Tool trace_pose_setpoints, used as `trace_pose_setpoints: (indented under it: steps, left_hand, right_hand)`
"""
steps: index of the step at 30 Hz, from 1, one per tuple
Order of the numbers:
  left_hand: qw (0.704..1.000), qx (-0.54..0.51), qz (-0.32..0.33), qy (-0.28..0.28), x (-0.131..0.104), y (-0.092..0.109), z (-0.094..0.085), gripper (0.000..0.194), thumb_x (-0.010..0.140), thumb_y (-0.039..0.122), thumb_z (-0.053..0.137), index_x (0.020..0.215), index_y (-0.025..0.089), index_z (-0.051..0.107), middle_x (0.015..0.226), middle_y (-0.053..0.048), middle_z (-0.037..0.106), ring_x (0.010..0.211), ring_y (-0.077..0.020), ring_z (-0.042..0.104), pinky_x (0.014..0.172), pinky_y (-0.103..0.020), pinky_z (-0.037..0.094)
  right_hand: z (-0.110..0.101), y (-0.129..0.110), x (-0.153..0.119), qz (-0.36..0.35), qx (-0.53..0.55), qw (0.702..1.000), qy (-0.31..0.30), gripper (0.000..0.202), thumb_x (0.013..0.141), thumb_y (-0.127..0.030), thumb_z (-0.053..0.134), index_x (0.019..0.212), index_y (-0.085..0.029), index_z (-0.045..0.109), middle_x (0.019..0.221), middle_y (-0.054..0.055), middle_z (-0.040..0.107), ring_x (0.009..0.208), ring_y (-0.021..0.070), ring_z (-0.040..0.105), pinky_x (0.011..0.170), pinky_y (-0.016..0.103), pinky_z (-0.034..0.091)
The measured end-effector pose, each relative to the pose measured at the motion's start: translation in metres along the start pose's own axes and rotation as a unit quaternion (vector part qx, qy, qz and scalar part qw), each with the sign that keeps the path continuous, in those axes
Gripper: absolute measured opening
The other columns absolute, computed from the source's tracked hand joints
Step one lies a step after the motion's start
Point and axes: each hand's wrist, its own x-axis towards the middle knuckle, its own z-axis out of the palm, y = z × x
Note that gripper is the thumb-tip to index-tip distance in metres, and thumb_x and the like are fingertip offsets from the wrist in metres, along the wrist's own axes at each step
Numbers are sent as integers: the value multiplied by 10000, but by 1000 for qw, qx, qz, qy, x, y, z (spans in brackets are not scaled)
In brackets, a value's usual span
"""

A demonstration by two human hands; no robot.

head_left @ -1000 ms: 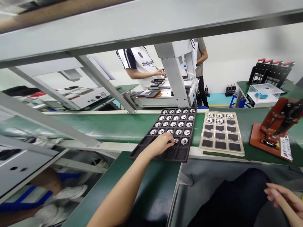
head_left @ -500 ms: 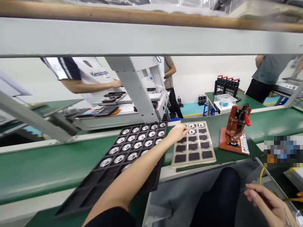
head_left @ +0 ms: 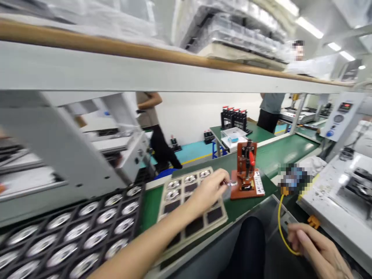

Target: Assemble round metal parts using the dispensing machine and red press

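My left hand (head_left: 213, 188) reaches over the right side of a pale tray (head_left: 159, 211), pinching a small shiny part (head_left: 231, 183) at its fingertips. That part is close to the red-brown clamp fixture (head_left: 245, 170), which has a red handle. A few silver ring parts (head_left: 190, 178) sit in the pale tray's upper pockets; other pockets show dark squares. To the left lies a black tray (head_left: 113, 217) with several silver ring parts. Low at the right, my right hand (head_left: 315, 248) has curled fingers beside a yellow cable (head_left: 279, 221); anything between them is too unclear to make out.
A green belt (head_left: 287, 153) runs behind the fixture. Overhead crosses a shelf beam (head_left: 174, 75). White machines stand at left (head_left: 84, 147) and right (head_left: 334, 197). Black clamps with red handles (head_left: 234, 118) rest on a farther table. People stand beyond the belt.
The view has turned right. My left hand has moved from the pale tray's upper left pockets toward the fixture, with a small shiny part now showing in its fingers. My right hand stays low, fingers curled.
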Motion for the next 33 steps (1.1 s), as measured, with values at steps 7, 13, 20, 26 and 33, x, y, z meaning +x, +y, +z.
trace_pose_setpoints:
  steps: [7,13,20,26,33]
  left_hand:
    - [901,-84,416,94,59,131,38,211,1143,153,460,1168,172,668,1019,-128,788,945,-245,744,861,-376,620]
    - [867,-125,474,86,98,172,62,242,1151,163,443,1105,171,681,962,-119,787,878,-244,736,801,-379,627]
    - [835,-223,502,32,139,221,112,156,1098,119,521,1140,196,650,1104,-102,773,988,-235,748,884,-364,639]
    - [888,-242,344,-187,234,264,165,536,1026,292,691,1529,202,529,1549,-176,611,1470,-317,573,1243,-481,474]
    - [868,-173,318,-341,319,284,213,367,972,396,819,1250,168,744,1398,-131,724,1292,-322,689,1130,-558,545]
  right_hand:
    - [-6,-67,37,-77,89,993,25,586,836,-453,898,1344,-221,722,976,43,743,746,176,702,651,294,607]
    - [-46,-60,22,-54,48,993,88,437,862,-419,873,1219,-199,751,764,-31,644,628,134,567,597,274,501]
    - [-104,-52,-5,-30,-38,982,185,315,849,-376,848,1112,-228,757,749,-28,634,644,166,567,598,291,498]
    - [-170,-46,-30,-4,-154,925,346,298,830,-408,805,1050,-215,750,716,-26,614,628,185,584,603,312,508]
    - [-203,-48,-74,-4,-248,900,358,338,908,-415,776,1190,-232,753,839,9,694,747,215,663,700,339,576]
